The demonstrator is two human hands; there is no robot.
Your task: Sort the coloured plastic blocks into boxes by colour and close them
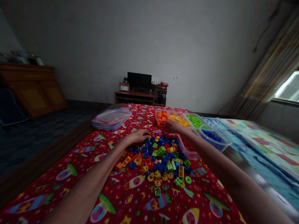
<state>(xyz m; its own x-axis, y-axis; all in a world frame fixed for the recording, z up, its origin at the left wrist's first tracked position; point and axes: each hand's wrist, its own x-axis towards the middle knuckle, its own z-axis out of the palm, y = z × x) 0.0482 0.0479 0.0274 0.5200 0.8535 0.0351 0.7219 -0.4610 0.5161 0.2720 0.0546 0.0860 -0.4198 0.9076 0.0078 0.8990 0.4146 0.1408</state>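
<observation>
A heap of mixed toy building blocks (161,151) in blue, green, yellow, orange and red lies on the red patterned cloth. My left hand (140,136) rests at the heap's far left edge, its fingers stretched out low over the blocks. Beyond the heap, my right hand (172,126) is closed, at the near side of the tub of orange blocks (163,115) and the tub of yellow blocks (179,119). Whatever its curled fingers hold is hidden. To the right are a tub of green blocks (195,120) and a round tub of blue blocks (211,135).
Stacked clear lids (112,119) lie at the table's left. A clear container (187,152) sits beside the heap, partly behind my right forearm. A bed (263,140) flanks the table on the right. A desk with a monitor (139,81) stands against the far wall.
</observation>
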